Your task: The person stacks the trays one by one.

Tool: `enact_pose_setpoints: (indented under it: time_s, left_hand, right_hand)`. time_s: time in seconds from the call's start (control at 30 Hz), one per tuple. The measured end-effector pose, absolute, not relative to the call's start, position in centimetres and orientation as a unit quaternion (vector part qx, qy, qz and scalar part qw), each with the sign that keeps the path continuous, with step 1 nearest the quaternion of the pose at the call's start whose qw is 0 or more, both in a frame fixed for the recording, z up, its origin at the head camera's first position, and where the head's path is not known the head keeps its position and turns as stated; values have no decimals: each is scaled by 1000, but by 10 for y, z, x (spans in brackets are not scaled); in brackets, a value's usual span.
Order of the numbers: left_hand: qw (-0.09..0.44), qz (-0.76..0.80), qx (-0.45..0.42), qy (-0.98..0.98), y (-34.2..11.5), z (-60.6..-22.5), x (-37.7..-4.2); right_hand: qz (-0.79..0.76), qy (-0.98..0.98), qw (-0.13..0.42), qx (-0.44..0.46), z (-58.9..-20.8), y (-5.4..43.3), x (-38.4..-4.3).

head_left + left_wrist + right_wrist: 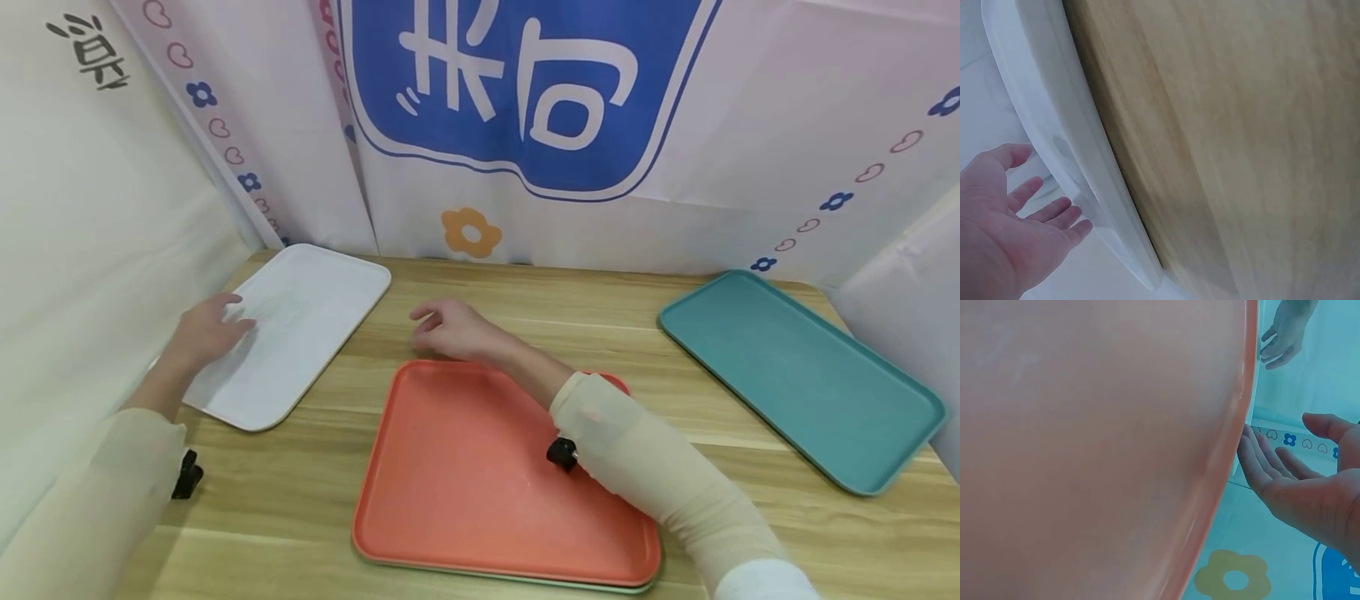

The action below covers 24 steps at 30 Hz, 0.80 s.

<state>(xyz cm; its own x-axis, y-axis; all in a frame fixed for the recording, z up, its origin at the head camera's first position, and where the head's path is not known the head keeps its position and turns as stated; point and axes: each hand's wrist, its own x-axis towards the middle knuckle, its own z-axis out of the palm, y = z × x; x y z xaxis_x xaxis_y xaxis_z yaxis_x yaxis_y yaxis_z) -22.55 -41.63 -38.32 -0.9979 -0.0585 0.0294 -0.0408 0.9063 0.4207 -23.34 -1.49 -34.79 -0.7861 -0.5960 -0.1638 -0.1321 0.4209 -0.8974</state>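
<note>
My left hand (213, 332) hovers at the left side of a white tray (300, 329), thumb and fingers apart and loosely bent. In the left wrist view that hand (1029, 219) holds nothing; whether a fingertip touches the tray rim (1094, 156) is hard to tell. Just past the far edge of a red tray (480, 475) is my right hand (457, 332), its forearm crossing above the tray. The right wrist view shows this hand (1310, 494) with relaxed fingers and nothing in its grasp. A pale green rim (517, 577) shows beneath the red tray.
A teal tray (802, 375) lies at an angle on the right of the wooden table (570, 287). Printed white cloth (420, 200) hangs along the back, and plain white sheeting (97, 233) closes the left side.
</note>
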Motion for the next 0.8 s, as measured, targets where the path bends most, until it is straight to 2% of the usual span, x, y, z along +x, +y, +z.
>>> enact_pose_setpoints:
  time_s: [0.4, 0.8]
  left_hand:
    - [14, -219, 43, -975, -424, -381, -227]
    - [-38, -216, 60, -974, -429, -378, -232]
  right_hand:
    - [-527, 782, 254, -216, -350, -26, -237]
    - [-531, 774, 266, -219, -357, -51, -232]
